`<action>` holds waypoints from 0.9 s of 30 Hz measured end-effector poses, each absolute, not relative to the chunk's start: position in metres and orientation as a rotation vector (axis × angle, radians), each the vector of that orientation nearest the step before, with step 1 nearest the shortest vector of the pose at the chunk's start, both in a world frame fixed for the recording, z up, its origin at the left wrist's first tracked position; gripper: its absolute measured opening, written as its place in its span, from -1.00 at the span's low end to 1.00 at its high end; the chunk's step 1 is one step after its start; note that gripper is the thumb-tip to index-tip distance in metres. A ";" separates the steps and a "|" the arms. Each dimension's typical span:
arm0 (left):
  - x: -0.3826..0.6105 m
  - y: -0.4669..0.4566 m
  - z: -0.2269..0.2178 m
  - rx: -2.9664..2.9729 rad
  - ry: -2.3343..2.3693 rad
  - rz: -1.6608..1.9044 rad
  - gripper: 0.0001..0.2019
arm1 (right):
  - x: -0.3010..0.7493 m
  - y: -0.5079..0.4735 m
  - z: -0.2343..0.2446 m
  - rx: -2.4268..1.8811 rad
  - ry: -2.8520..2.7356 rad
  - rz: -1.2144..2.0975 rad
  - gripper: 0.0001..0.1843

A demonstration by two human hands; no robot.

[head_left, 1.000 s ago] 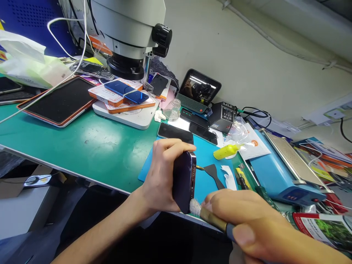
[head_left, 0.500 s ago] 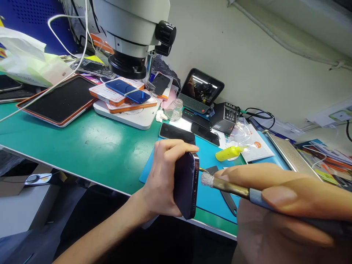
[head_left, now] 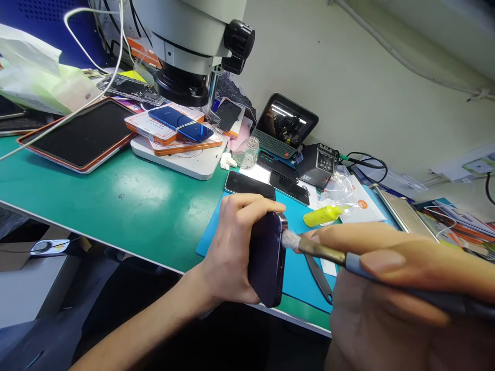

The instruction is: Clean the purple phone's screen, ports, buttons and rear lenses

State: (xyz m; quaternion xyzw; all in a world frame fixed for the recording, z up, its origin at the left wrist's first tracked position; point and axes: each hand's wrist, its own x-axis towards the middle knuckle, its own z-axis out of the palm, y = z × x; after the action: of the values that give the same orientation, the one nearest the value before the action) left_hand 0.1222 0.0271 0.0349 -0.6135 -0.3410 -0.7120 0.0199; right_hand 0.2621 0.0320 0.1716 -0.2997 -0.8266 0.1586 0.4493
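A dark purple smartphone is held on edge by my left hand, its fingers wrapped over the top and its thumb below. The phone's bottom edge, with port and speaker holes, faces right. My right hand, large in the foreground, pinches a brush with a brass-coloured collar and grey handle. Its pale, short bristles meet or overlap the phone's edge near the upper corner; whether they touch is hard to tell. Behind the hands lies a blue mat with a dark grey flat tool on it.
A microscope overhangs the green bench. A tablet and boxes with a blue phone lie at left. Beyond the hands are a yellow bottle, a glass jar, two dark phones and a screen.
The brush has come from a small gap to the right up to the phone's edge. The phone and my left hand have shifted slightly right in view, and the view itself has moved a little.
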 end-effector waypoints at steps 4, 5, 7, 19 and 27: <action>0.122 0.027 0.034 -1.907 -1.059 -2.208 -0.28 | 0.257 0.043 0.178 -0.739 -2.028 0.385 -0.67; 0.122 0.027 0.034 -1.911 -1.061 -2.209 -0.27 | 0.256 0.044 0.178 -0.738 -2.025 0.384 -0.67; 0.122 0.027 0.034 -1.914 -1.053 -2.217 -0.26 | 0.256 0.043 0.177 -0.732 -2.017 0.383 -0.67; 0.120 0.027 0.030 -1.865 -1.104 -2.233 -0.40 | 0.278 0.056 0.152 -0.685 -1.833 0.281 -0.67; 0.114 0.026 0.033 -1.724 -1.105 -2.318 -0.48 | 0.309 0.077 0.097 -0.753 -1.471 0.289 -0.90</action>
State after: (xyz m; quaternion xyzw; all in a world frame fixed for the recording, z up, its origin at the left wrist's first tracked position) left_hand 0.1137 0.0263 0.0329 -0.5573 -0.3572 -0.7492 0.0244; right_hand 0.3088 0.0766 0.0967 -0.3341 -0.6521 0.1281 0.6684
